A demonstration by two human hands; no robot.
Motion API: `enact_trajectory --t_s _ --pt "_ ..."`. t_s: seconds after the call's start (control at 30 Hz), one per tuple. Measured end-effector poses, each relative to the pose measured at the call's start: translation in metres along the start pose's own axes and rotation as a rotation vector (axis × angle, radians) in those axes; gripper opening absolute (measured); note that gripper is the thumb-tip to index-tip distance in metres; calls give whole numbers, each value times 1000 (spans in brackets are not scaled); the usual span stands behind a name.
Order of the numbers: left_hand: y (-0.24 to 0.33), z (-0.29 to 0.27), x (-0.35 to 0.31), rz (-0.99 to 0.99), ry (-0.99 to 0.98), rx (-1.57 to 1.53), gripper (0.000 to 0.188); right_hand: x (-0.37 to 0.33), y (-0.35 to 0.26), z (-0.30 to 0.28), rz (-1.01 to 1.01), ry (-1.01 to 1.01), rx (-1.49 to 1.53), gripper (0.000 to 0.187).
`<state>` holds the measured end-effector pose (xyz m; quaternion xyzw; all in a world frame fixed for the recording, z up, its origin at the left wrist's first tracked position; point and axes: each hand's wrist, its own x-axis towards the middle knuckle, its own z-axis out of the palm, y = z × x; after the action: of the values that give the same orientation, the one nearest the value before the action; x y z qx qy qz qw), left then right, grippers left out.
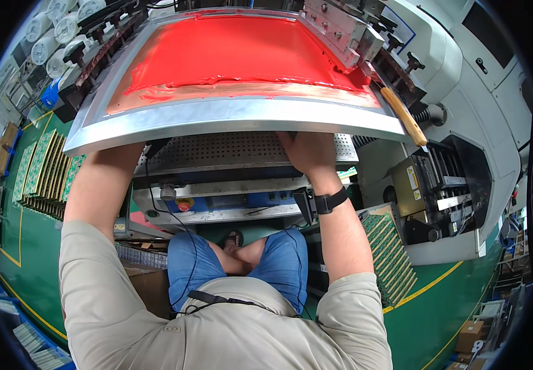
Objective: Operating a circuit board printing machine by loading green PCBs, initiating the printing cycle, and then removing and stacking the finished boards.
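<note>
Right hand is lying flat, fingers spread, on the perforated bed near its right edge under the red-inked screen frame, while our left hand is reaching out of sight beneath it, grip untellable, so no board is loaded yet.

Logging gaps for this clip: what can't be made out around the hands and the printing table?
- Left hand: hidden in the head view behind the raised silver-framed screen coated in red ink; its grip cannot be told.
- Right hand: fingertips run under that frame's edge.
- Perforated metal table: mostly covered by the frame, anything lying on it unseen.
</note>
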<state>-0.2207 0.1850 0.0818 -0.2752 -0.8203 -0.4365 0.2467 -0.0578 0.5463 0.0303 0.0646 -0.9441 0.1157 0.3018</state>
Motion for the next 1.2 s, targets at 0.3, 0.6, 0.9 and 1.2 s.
enact_trajectory --t_s 0.3,0.6,0.9,1.2 --pt "11 -1 -8 3 -16 26 60 -2 6 3 -87 59 -21 51" --pt "17 1 -13 -4 -20 42 56 -1 3 0 -59 21 -8 51" --pt "11 3 -19 -31 -30 62 52 0 3 -1 -62 2 7 51" --pt "34 2 -35 -35 -117 108 48 -1 -4 -12 -114 156 21 44"
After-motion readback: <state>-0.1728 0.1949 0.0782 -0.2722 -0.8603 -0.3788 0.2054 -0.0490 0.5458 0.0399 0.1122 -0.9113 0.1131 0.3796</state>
